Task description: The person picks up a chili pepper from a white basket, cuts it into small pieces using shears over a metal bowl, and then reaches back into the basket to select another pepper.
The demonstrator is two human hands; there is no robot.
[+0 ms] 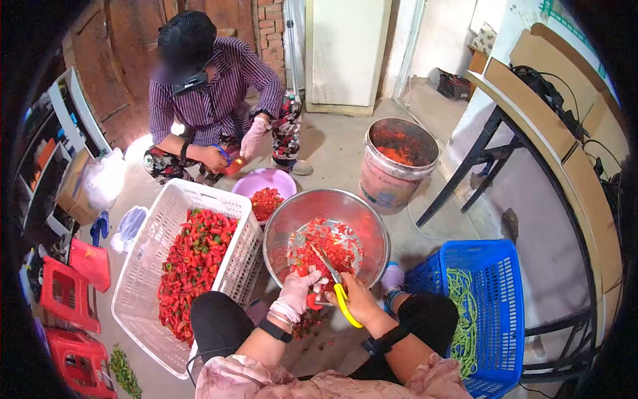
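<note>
Patterned sleeves (266,380) at the bottom edge lead to a gloved left hand (297,288) pinching a red chilli (303,270) over the chopped pile in the steel bowl (282,223) at centre frame. The bare right hand (359,300) is wrapped around yellow-handled scissors (336,286), blades parted just beside the gloved fingertips. A hurried snip risks nicking glove or finger, the ungloved hand may pick up stinging juice, and pieces cut at the near rim could drop among the red scraps (308,323) on the floor.

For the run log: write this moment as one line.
left hand: gloved, grips red chili | right hand: bare, grips yellow scissors | both above steel bowl
</note>
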